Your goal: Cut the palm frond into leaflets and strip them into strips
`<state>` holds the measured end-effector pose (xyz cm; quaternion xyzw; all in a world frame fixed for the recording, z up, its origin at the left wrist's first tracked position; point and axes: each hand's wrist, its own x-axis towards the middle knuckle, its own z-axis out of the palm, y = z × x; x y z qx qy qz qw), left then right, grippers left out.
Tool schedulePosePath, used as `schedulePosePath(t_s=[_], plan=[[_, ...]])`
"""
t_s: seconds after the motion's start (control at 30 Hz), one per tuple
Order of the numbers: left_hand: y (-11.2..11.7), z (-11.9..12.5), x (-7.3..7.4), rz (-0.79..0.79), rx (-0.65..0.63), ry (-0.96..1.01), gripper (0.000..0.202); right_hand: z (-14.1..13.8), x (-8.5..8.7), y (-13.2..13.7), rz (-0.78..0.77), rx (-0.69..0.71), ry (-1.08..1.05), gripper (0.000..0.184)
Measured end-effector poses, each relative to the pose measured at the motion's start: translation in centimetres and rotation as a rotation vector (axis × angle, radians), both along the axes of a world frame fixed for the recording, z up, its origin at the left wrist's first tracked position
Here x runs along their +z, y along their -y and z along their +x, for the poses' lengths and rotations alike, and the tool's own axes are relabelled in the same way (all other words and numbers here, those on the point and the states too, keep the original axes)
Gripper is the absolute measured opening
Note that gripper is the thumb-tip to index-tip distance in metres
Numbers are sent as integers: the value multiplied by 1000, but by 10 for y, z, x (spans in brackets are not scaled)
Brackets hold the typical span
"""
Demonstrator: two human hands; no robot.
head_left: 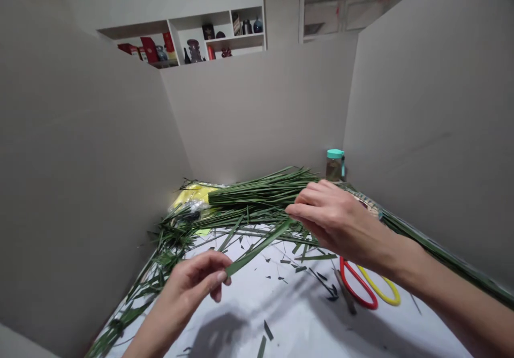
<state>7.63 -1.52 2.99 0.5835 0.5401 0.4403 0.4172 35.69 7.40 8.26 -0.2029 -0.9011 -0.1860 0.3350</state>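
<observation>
A long green leaf strip stretches at a slant between my two hands, above the white table. My left hand pinches its lower end between thumb and forefinger. Farther up and to the right, my right hand is closed on the strip's other end, its fingertips pressed together. Behind the strip lies a thick bundle of long green leaves, its cut ends facing left. Scissors with one red and one yellow handle rest on the table below my right forearm, beside a thin dark-handled tool.
Leaf scraps are scattered over the white tabletop. More leaves pile along the left edge. A jar with a turquoise lid stands at the back right. Grey panels enclose the table; shelves show beyond.
</observation>
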Motion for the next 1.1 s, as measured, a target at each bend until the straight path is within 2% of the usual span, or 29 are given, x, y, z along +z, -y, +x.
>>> schedulePosePath(t_s=[0.1,0.13,0.17,0.23,0.27,0.3,0.37,0.5,0.6,0.7,0.8,0.9,1.1], plan=[[7,15,-10,-98,-22,4,33,-16,11,-6,21,30,47,28],[8,21,-15,-119,53,82,39,-19,14,-8,-32,54,-9,27],[8,25,-21,-135,142,176,45,-20,16,-9,-125,84,-130,25],[5,30,-33,-194,208,317,53,-19,13,-10,-373,133,-490,21],[2,31,-39,-227,206,387,55,-16,7,-10,-494,144,-685,17],[-2,31,-43,-236,185,451,56,-14,-1,-10,-553,126,-809,12],[-10,32,-50,-282,134,568,58,-10,-23,-9,-690,93,-972,13],[-18,47,-56,-310,80,742,58,-15,-69,-1,-1141,176,-1058,24],[-18,67,-61,-352,-18,759,53,-23,-84,6,-1372,279,-1093,36],[-19,84,-65,-402,-81,770,53,-24,-89,5,-1440,313,-1194,37],[-21,90,-66,-381,-71,810,53,-19,-96,-1,-1398,264,-1338,28],[-22,90,-68,-337,-40,857,52,-14,-107,-2,-1368,207,-1441,26],[-17,94,-78,-381,-151,848,48,-16,-111,5,-1557,305,-1416,33]])
